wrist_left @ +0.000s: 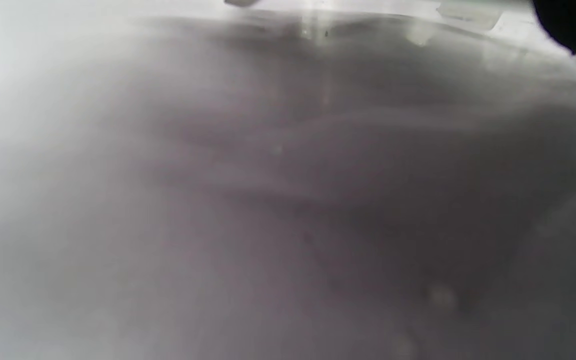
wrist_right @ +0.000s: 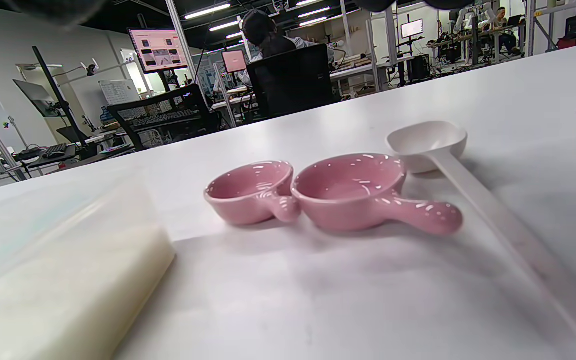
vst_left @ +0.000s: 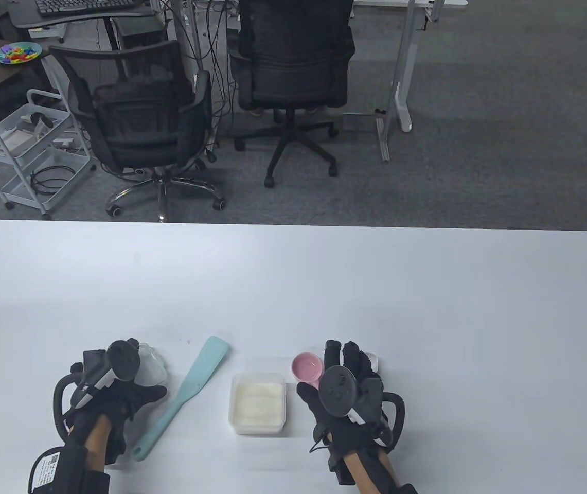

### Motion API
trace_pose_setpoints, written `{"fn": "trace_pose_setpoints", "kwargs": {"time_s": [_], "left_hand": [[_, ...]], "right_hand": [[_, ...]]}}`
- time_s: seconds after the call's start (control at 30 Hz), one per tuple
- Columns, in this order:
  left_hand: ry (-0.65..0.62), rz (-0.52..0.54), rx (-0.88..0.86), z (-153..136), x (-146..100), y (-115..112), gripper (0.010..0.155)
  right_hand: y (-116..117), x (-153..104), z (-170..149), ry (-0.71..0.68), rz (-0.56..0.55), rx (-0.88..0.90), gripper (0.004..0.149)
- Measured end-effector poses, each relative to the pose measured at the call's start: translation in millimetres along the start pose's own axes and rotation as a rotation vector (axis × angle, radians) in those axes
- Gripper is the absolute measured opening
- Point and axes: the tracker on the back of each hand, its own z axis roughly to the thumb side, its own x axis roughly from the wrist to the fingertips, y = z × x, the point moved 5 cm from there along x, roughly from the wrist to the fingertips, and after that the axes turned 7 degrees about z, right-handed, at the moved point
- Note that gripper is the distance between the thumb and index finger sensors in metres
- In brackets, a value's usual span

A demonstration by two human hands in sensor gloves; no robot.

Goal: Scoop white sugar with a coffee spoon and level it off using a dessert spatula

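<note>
A clear tub of white sugar (vst_left: 257,404) stands near the table's front edge; in the right wrist view it is blurred at the left (wrist_right: 43,280). A teal dessert spatula (vst_left: 185,393) lies at a slant to its left. The white coffee spoon (wrist_right: 428,140) lies on the table beside two pink dishes, with its handle running toward the camera. In the table view only its tip (vst_left: 374,357) shows past my right hand (vst_left: 347,360). That hand lies flat over the spoon with fingers stretched out, holding nothing. My left hand (vst_left: 134,383) rests palm down left of the spatula and holds nothing.
Two small pink handled dishes (wrist_right: 353,192) sit side by side between the sugar tub and the spoon; one of them shows in the table view (vst_left: 307,366). A clear plastic lid (vst_left: 152,364) lies by my left fingers. The left wrist view is a grey blur.
</note>
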Motion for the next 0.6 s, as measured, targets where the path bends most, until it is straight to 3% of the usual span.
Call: {"fn": "trace_pose_setpoints", "kwargs": {"time_s": [0.13, 0.23, 0.43, 0.6], "left_hand": [[-0.017, 0.073, -0.124, -2.9, -7.6, 22.9, 0.114], [-0.077, 0.158, -0.148, 12.9, -19.9, 45.1, 0.113], [-0.236, 0.285, -0.085, 78.9, -55.7, 72.3, 0.112], [-0.313, 0.291, -0.045, 133.7, -80.5, 60.0, 0.112]], "right_hand": [[-0.2, 0.3, 0.0, -0.004, -0.001, 0.002, 0.097], [-2.3, 0.0, -0.4, -0.005, -0.012, 0.010, 0.097], [0.1, 0.4, 0.6, -0.007, -0.007, -0.001, 0.097], [2.0, 0.2, 3.2, -0.020, -0.007, -0.008, 0.097]]}}
